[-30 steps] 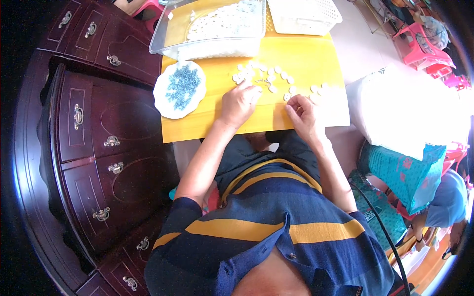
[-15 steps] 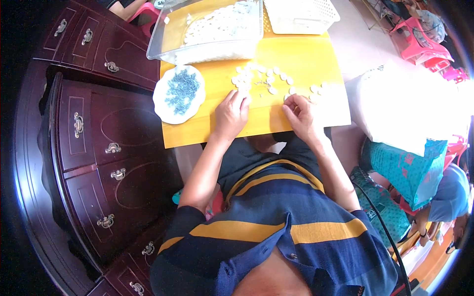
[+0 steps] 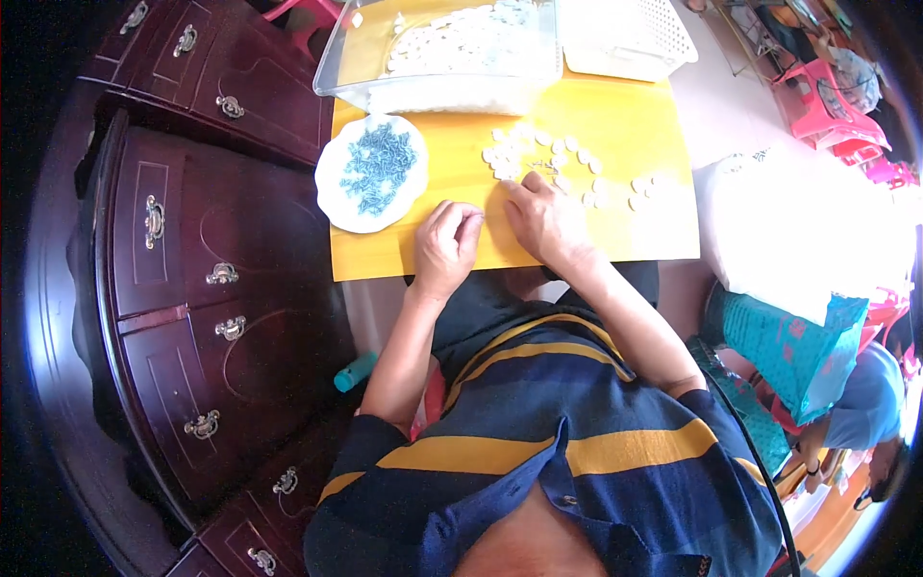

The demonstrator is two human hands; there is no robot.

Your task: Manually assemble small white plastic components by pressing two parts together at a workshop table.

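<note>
My left hand [image 3: 448, 248] is held over the near part of the yellow table [image 3: 606, 115], its fingers curled closed; what they hold, if anything, is hidden. My right hand [image 3: 550, 221] reaches inward with its fingers bent and their tips down at the near edge of a loose group of small round white discs [image 3: 507, 154]. Anything pinched there is too small to make out. A few tiny thin pieces [image 3: 543, 164] lie among the discs. Left of my hands, a scalloped white plate [image 3: 332, 192] carries many small blue-grey slender pieces [image 3: 380, 163].
At the table's far side stand a clear plastic bin [image 3: 461, 94] with many white discs and a white perforated basket [image 3: 625, 62]. Dark wooden drawers [image 3: 260, 221] line the left. A large white sack [image 3: 769, 221] and a teal bag [image 3: 793, 346] stand at right, near another person [image 3: 865, 385].
My right hand has moved left to the discs. My left hand has drawn back from them toward the near edge. The view has shifted, so the table appears slightly farther right.
</note>
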